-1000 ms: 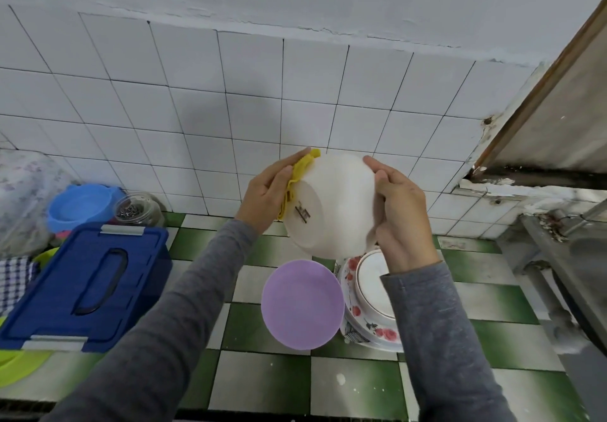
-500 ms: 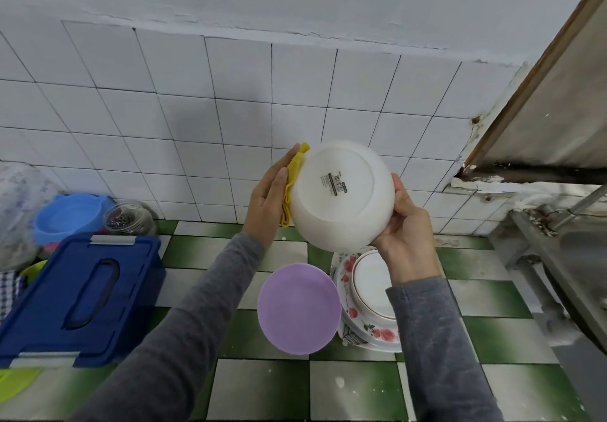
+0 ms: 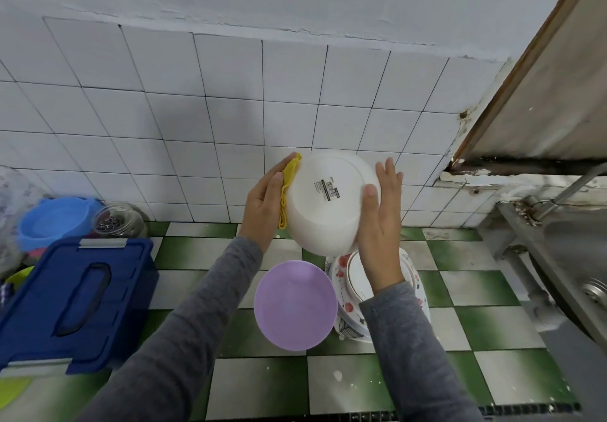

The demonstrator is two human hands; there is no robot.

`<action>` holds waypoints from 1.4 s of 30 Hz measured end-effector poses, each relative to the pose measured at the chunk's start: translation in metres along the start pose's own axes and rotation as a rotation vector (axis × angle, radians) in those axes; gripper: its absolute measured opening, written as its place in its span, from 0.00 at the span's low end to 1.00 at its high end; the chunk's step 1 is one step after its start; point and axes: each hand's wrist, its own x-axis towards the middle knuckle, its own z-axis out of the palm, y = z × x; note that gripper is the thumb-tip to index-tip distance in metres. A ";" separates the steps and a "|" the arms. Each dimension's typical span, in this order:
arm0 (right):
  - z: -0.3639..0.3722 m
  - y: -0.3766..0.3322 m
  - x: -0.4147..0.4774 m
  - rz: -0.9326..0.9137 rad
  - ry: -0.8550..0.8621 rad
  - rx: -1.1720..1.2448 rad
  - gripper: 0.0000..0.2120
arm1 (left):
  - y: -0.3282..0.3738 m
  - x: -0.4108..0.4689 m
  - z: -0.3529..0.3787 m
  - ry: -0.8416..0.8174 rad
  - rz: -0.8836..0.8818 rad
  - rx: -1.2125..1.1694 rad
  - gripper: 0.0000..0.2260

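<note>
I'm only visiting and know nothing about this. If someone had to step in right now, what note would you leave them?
Left hand: presses a yellow cloth flat against the left side of the white bowl.
Right hand: straight fingers steady the bowl's right side, thumb on its base.
Bowl: held in the air, labelled underside toward the camera.
Below it: purple plate and a stack of floral plates on the checked counter.
Done: cannot tell how much is wiped.
Left: probably finish wiping, then set the bowl down by the other dishes.
</note>
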 end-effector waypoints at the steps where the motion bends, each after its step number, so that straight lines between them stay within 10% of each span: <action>1: -0.002 0.002 -0.002 -0.036 -0.019 -0.005 0.31 | 0.000 -0.001 0.000 -0.006 -0.012 0.007 0.15; 16: -0.021 0.012 -0.011 -0.297 -0.399 -0.403 0.70 | 0.003 0.004 -0.017 -0.072 -0.113 0.075 0.15; 28: -0.048 0.012 -0.046 -0.233 -0.131 -0.350 0.52 | 0.013 -0.013 0.002 -0.325 -0.228 -0.047 0.14; 42: -0.152 0.029 -0.086 -0.127 0.250 -0.385 0.49 | 0.005 -0.063 0.117 -0.568 0.025 0.222 0.18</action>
